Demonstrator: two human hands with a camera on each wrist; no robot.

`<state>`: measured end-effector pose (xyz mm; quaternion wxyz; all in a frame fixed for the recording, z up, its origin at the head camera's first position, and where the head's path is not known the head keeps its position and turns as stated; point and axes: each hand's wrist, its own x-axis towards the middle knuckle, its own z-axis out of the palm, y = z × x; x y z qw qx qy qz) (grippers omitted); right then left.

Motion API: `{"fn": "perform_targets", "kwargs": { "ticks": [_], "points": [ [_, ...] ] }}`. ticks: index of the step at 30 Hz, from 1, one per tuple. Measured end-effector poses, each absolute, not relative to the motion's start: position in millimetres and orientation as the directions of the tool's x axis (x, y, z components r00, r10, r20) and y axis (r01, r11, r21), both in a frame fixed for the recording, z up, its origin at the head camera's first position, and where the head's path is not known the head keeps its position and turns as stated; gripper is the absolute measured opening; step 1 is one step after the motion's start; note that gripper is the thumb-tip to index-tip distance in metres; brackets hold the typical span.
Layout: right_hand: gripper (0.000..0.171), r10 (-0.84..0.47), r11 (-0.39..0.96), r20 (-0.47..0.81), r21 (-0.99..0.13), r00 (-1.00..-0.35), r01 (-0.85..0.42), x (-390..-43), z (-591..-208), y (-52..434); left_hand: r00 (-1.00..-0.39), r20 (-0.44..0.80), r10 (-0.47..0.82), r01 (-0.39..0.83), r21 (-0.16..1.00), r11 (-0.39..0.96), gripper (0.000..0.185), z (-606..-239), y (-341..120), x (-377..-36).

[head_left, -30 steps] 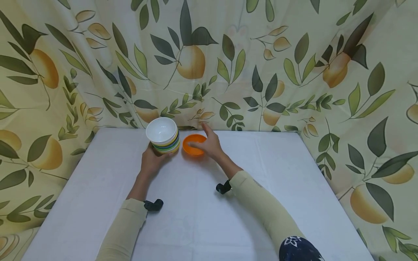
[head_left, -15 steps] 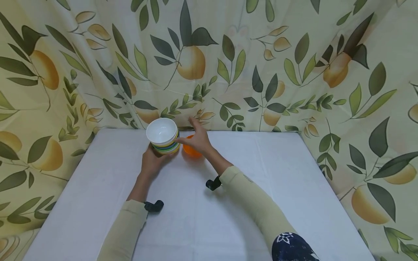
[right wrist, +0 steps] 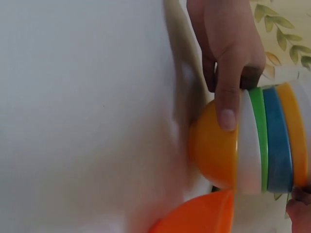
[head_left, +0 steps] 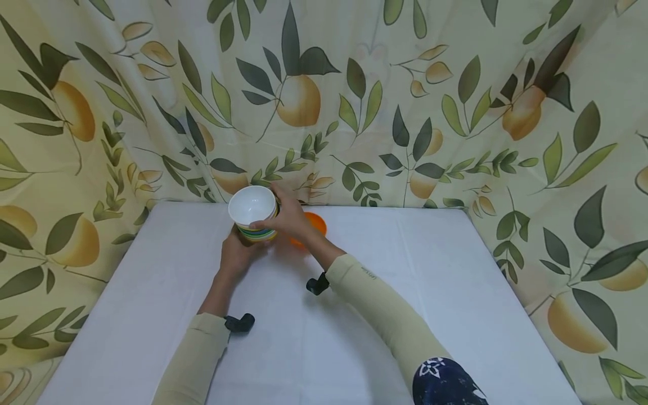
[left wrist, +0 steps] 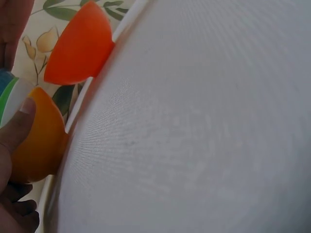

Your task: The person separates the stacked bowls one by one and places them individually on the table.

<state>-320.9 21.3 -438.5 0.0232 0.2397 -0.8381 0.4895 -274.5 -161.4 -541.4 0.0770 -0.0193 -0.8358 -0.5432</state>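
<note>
A stack of nested bowls stands at the back left of the table, with a white bowl [head_left: 250, 206] on top. Under it, the right wrist view shows yellow, blue [right wrist: 279, 141], green [right wrist: 261, 138] and white bands, then a yellow-orange bowl [right wrist: 209, 150] at the bottom. My left hand [head_left: 237, 254] grips the bottom bowl low on the stack, its thumb across the side. My right hand [head_left: 292, 218] holds the upper part of the stack, thumb in front and fingers behind. An orange bowl [head_left: 316, 223] sits just right of the stack, partly hidden by my right hand.
A white cloth covers the table [head_left: 324, 337]. Directly behind its back edge hangs a curtain [head_left: 354, 140] printed with fruit and leaves. Small black wrist cameras [head_left: 240, 323] sit at both wrists.
My right hand has moved left from over the orange bowl to the stack and taken hold of its upper part. The orange bowl appears slightly farther right. My left hand keeps its grip.
</note>
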Motion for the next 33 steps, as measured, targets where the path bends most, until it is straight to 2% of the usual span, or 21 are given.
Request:
{"fn": "perform_targets", "kwargs": {
  "ticks": [8,33],
  "points": [
    [0.099,-0.383,0.399,0.283,-0.808,-0.879,-0.434,-319.6,-442.6,16.4,-0.987,0.149,-0.059,0.112,0.905,0.411,0.105,-541.5,-160.2,-274.2],
    [0.095,-0.379,0.382,0.321,-0.800,-0.868,-0.462,-324.4,-448.1,12.7,-0.988,0.142,-0.066,0.096,0.884,0.458,0.106,-540.5,-158.8,-274.1]
  ]
}}
